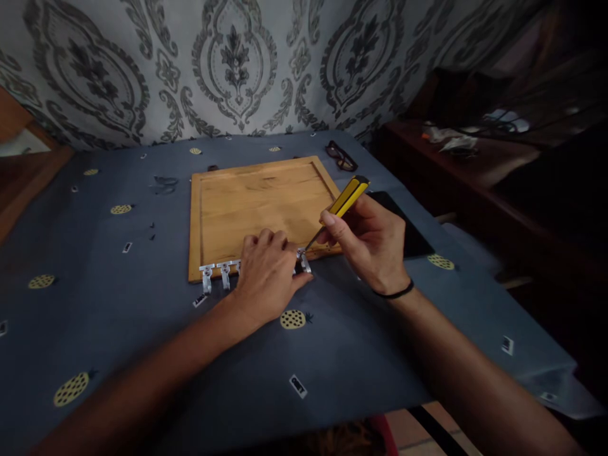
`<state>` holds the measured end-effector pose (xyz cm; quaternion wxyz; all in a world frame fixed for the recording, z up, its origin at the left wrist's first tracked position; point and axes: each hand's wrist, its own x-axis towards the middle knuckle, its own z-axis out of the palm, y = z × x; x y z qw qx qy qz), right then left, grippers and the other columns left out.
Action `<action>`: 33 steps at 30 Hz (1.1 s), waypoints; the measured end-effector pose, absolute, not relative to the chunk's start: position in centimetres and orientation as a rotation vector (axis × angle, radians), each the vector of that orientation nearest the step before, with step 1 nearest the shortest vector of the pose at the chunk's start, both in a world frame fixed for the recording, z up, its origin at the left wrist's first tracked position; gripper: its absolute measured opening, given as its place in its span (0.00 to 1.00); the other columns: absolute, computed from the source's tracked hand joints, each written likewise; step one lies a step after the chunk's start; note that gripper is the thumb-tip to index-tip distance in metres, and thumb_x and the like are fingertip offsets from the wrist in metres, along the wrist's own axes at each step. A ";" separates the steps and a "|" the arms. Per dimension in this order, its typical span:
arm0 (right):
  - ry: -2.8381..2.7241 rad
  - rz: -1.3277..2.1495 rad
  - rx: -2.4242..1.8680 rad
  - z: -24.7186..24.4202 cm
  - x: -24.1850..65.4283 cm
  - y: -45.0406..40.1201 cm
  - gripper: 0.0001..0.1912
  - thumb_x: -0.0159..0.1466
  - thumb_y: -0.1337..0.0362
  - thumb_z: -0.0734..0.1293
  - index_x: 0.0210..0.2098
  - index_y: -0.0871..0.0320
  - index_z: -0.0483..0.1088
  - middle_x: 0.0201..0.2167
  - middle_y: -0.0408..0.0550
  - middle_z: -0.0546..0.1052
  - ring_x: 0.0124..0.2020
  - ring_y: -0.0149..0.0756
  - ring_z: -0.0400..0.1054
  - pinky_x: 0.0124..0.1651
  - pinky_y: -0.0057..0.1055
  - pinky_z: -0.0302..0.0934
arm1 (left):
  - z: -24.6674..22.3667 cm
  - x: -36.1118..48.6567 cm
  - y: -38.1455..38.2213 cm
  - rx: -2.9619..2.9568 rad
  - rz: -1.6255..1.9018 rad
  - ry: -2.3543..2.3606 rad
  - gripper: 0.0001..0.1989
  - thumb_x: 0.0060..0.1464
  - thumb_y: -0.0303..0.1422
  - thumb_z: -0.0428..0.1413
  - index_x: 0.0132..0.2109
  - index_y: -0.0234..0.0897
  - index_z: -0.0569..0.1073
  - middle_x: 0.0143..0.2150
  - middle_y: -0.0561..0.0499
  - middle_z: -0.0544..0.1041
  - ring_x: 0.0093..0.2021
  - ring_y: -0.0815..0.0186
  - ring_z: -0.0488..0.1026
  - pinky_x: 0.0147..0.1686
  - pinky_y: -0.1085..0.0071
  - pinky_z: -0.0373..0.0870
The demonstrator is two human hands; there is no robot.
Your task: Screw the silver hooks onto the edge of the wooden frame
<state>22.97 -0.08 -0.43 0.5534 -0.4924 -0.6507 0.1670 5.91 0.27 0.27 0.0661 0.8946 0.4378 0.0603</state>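
Note:
A yellow and black screwdriver [349,197] is gripped in my right hand [375,244], slanting down to the left. Its tip meets a small silver metal hook [304,261] at the near edge of a wooden panel [261,202]. My left hand [266,275] lies over that same edge, fingers curled on the panel and thumb beside the hook, pressing the hooks in place. To its left, more silver hooks [206,277] line the edge, partly overhanging it. My palm covers the middle of the row, so I cannot tell whether they join underneath.
The table wears a blue cloth [166,354] with pineapple prints. Eyeglasses [341,156] lie behind the panel's right corner, and a flat black object [403,225] lies beyond my right hand. Small dark screws [152,237] rest left of the panel. Behind hangs a patterned curtain [232,63].

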 end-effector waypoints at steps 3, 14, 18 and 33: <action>-1.546 0.394 -1.171 -0.4 22.9 -0.1 0.16 0.65 0.47 0.69 0.33 0.53 0.70 0.21 0.40 0.73 0.20 0.34 0.71 0.24 0.32 0.65 | 0.2 5.9 0.2 2.710 0.195 1.321 0.19 0.59 0.46 0.62 0.48 0.36 0.77 0.51 0.44 0.76 0.54 0.50 0.69 0.50 0.54 0.66; -1.524 0.493 -1.162 -0.4 22.6 -0.4 0.16 0.64 0.48 0.70 0.31 0.52 0.68 0.21 0.41 0.74 0.21 0.34 0.72 0.24 0.33 0.66 | 0.2 5.9 0.2 2.703 0.210 1.306 0.20 0.59 0.44 0.62 0.51 0.35 0.75 0.51 0.43 0.75 0.54 0.48 0.67 0.50 0.53 0.64; -1.504 0.520 -1.147 -0.4 22.4 -0.4 0.16 0.64 0.48 0.71 0.31 0.52 0.67 0.21 0.41 0.74 0.20 0.35 0.71 0.23 0.33 0.66 | 0.3 5.9 0.2 2.692 0.177 1.307 0.20 0.59 0.45 0.61 0.51 0.35 0.75 0.51 0.43 0.75 0.55 0.48 0.67 0.50 0.53 0.63; -1.563 0.459 -1.156 -0.4 22.5 -0.6 0.16 0.62 0.49 0.73 0.30 0.52 0.68 0.22 0.41 0.72 0.21 0.34 0.71 0.23 0.33 0.67 | 0.3 5.9 0.2 2.711 0.189 1.310 0.20 0.59 0.46 0.61 0.49 0.34 0.76 0.50 0.43 0.76 0.54 0.49 0.68 0.49 0.53 0.65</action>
